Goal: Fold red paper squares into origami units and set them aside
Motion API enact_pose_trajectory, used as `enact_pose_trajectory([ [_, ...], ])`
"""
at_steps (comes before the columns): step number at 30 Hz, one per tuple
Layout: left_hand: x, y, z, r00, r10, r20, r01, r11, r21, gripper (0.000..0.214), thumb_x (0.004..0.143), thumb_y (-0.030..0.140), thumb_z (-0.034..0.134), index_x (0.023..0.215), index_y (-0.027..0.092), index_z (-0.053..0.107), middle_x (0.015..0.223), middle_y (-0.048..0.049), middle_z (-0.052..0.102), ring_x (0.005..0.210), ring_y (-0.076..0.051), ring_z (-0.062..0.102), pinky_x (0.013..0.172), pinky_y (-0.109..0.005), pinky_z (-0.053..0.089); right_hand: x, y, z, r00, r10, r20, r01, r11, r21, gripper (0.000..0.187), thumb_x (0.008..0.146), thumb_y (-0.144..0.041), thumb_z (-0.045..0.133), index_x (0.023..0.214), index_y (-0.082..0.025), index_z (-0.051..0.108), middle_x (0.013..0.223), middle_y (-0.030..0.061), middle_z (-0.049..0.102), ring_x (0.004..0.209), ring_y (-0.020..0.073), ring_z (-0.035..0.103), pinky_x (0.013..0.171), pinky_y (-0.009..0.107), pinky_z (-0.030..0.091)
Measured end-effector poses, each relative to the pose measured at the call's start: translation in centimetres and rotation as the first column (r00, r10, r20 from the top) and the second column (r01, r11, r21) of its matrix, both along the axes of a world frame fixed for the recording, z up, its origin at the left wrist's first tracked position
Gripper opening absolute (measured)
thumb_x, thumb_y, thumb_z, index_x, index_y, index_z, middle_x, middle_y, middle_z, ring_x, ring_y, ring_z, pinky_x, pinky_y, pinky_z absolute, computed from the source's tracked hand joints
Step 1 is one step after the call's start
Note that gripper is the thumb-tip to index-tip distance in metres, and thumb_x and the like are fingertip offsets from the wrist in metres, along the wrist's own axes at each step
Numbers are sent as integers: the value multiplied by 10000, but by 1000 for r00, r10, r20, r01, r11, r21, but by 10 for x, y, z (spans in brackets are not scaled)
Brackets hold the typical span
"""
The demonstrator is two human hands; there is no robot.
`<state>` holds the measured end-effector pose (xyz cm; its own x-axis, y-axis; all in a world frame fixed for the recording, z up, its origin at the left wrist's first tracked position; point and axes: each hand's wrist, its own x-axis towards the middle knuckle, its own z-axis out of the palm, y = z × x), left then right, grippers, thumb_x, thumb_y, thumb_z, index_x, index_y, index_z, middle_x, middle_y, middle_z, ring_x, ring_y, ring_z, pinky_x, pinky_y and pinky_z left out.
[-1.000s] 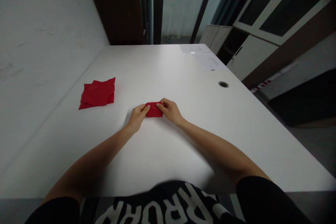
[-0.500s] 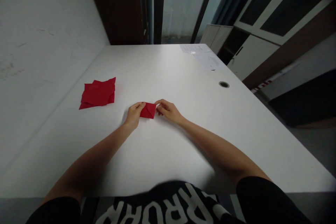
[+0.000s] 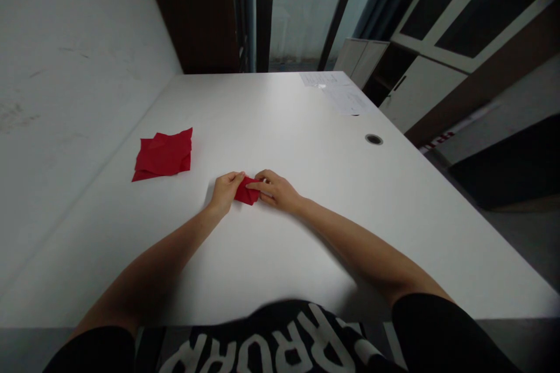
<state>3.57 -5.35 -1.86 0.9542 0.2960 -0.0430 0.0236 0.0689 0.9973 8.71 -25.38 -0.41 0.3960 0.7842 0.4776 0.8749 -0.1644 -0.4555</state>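
Note:
A small folded piece of red paper (image 3: 245,194) is held between my two hands, just over the white table. My left hand (image 3: 226,189) pinches its left side, thumb on top. From the other side my right hand (image 3: 276,189) grips the right edge, with a finger lying across the paper's face. Fold lines show on the paper, but the fingers cover parts of both ends. Farther left, a loose stack of red paper sheets (image 3: 164,154) lies flat, out of reach of either hand.
The white table (image 3: 280,256) runs along a scuffed wall (image 3: 79,99) on the left. Printed white sheets (image 3: 345,99) lie at its far right corner, near a round cable hole (image 3: 374,139). Cabinets (image 3: 420,90) stand beyond the right edge.
My right hand has closed in on the red paper and now grips its right edge, a finger across it. The paper has tilted and dropped slightly. My left hand keeps its pinch.

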Motion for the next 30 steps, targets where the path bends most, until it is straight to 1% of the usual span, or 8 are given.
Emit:
enact_pose_trajectory([
  [6,2,2,-3,999,3,-38,-2,1000,14,461,709,612,767,744,155,722,665,-18,654,567,-137,544,543,-270,404,2,1,0,989,37,142,-35,999,-14,275,980,-322,551,1209,-312,703,1349,107,538,1237,268,488,991,434,477],
  [13,7,3,-3,995,-95,-23,96,994,42,397,784,528,716,906,155,768,875,-90,753,781,-199,671,698,-305,530,6,2,-3,938,53,342,-14,993,-116,234,1011,-281,518,1127,-283,722,1013,92,651,956,228,524,864,391,420],
  [17,8,13,3,994,-81,74,62,971,229,255,825,356,677,1020,214,763,1037,-74,758,945,-216,684,879,-345,522,14,0,-8,947,-11,321,86,971,-222,200,987,-233,547,1047,-225,737,931,94,642,920,225,506,819,359,395],
  [20,6,22,10,973,-188,131,89,839,537,166,830,241,644,932,247,774,1012,-53,752,964,-223,658,947,-356,477,21,-3,-14,973,-90,210,136,966,-218,202,956,-188,579,1080,-218,736,943,84,638,903,207,517,801,323,408],
  [22,2,25,14,945,-311,96,149,677,721,145,815,220,659,904,252,769,957,-53,742,933,-236,639,944,-377,463,25,-4,-16,984,-114,135,138,972,-191,217,954,-189,584,1106,-221,735,961,80,638,904,199,529,804,308,422],
  [25,-2,24,17,909,-417,28,177,446,877,136,821,239,680,940,244,748,965,-55,720,942,-245,614,954,-404,444,28,-6,-16,992,-116,50,123,979,-165,198,955,-221,598,1090,-213,743,957,81,647,907,197,550,823,308,437],
  [27,-3,22,18,906,-422,6,164,364,917,111,869,257,647,939,235,729,974,-52,709,948,-237,610,943,-399,447,30,-7,-13,995,-101,1,100,982,-159,185,958,-251,607,1069,-208,749,959,83,661,911,197,567,839,313,443],
  [30,-3,22,16,915,-403,-15,154,315,936,136,933,276,584,906,221,706,947,-47,700,918,-219,611,884,-373,464,32,-9,-8,994,-84,-71,72,986,-149,173,960,-270,609,1030,-206,754,946,77,684,912,194,584,849,313,443],
])
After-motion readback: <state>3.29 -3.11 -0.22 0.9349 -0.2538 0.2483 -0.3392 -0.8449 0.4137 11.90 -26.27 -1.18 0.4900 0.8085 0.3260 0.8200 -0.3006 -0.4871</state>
